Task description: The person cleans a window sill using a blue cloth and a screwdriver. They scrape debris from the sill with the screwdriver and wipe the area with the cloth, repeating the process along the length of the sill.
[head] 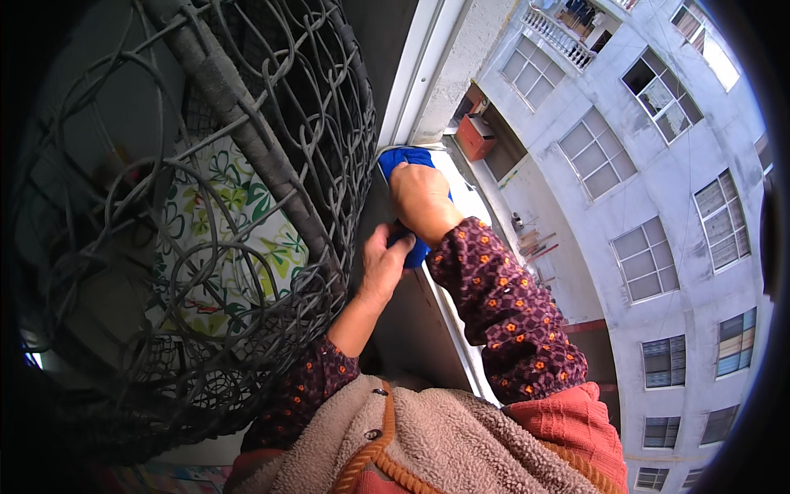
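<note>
A blue cloth [407, 156] lies along a white window sill [457, 170] in front of me. My right hand [419, 191] is closed on the cloth from above, knuckles up, near its middle. Closer to my body, my left hand [384, 259] pinches the cloth's lower end between thumb and fingers. The two hands are close together, the left one lower and to the left. Patterned sleeve covers reach down both forearms. The palm of my right hand is hidden.
A dark woven hanging chair [247, 129] with a leaf-patterned cushion [228, 234] stands close at the left. A white window frame [407, 80] rises ahead. Past the sill, outside and below, are a red cabinet [476, 137] and a building with several windows [597, 153].
</note>
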`<move>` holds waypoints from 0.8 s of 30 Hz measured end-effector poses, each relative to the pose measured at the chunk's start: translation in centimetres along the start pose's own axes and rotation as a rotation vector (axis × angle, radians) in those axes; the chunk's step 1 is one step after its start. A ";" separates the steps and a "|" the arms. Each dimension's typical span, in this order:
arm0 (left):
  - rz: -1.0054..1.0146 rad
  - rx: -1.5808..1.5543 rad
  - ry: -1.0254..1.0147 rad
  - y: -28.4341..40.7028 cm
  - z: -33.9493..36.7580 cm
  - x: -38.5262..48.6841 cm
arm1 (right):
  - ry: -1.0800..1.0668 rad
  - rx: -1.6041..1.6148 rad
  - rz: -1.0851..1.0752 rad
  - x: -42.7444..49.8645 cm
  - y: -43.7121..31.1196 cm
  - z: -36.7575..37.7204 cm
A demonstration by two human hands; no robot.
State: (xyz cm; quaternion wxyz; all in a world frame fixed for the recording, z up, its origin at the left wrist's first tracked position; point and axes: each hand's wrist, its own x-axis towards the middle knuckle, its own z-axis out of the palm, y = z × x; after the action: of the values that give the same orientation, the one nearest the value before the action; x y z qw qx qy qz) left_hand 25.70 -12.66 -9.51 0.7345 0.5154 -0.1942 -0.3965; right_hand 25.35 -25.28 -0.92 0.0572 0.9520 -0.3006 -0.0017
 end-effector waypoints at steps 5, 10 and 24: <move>0.014 0.136 -0.049 0.5 -1.2 -0.1 | 0.244 0.240 0.091 -2.0 1.9 4.0; 0.330 0.352 -0.164 0.0 1.3 -0.5 | 0.631 0.464 0.252 -7.3 7.9 7.6; -0.112 -0.245 -0.245 2.2 1.3 -3.8 | 0.376 0.861 -0.120 -20.2 2.9 -1.0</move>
State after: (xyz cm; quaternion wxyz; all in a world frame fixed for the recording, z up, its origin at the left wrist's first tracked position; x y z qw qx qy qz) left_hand 23.30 -10.19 -6.53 0.7393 0.3799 -0.2035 -0.5174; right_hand 7.19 -16.03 -0.22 -0.2893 0.8887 -0.2028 0.2921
